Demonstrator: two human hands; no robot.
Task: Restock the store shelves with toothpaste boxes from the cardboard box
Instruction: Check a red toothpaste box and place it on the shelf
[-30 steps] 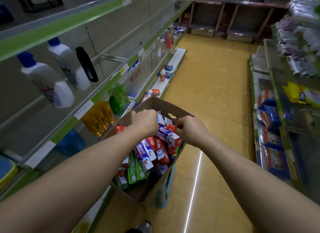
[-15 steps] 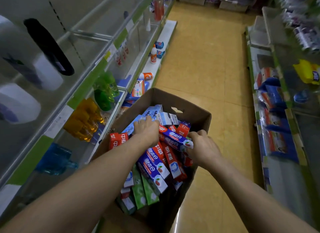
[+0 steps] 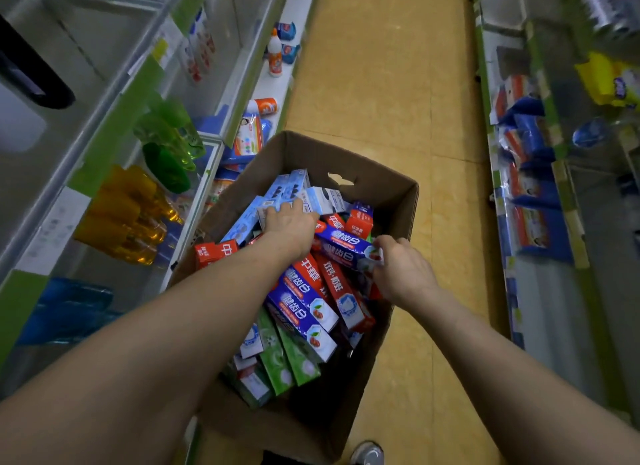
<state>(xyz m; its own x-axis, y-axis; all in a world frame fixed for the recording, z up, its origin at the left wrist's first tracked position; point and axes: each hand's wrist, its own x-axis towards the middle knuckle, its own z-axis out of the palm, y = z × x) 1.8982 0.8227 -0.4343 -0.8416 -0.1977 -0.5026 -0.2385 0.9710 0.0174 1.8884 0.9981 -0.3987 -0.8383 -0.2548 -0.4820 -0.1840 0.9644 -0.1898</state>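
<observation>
An open cardboard box [image 3: 388,187] stands in the aisle, filled with several toothpaste boxes in blue, red, green and pale blue. My left hand [image 3: 289,227] reaches into the far part of the pile, its fingers lying on a pale blue toothpaste box [image 3: 322,200]. My right hand [image 3: 403,274] is at the box's right side and grips the near end of a dark blue toothpaste box [image 3: 341,246] that lies across the top of the pile. Red toothpaste boxes [image 3: 341,291] and green toothpaste boxes [image 3: 294,354] lie below both forearms.
Store shelving [image 3: 114,94] runs along the left, with yellow bottles [image 3: 124,215], green bottles [image 3: 166,142] and blue packs [image 3: 65,309]. More shelving with blue and red packs [image 3: 530,205] lines the right. The tan floor [image 3: 388,66] runs ahead between them. A shoe [image 3: 367,452] shows below the box.
My view has tilted down and closer over the box. The left hand has gone deeper to the pale blue boxes; the right hand has taken hold of the dark blue box's end.
</observation>
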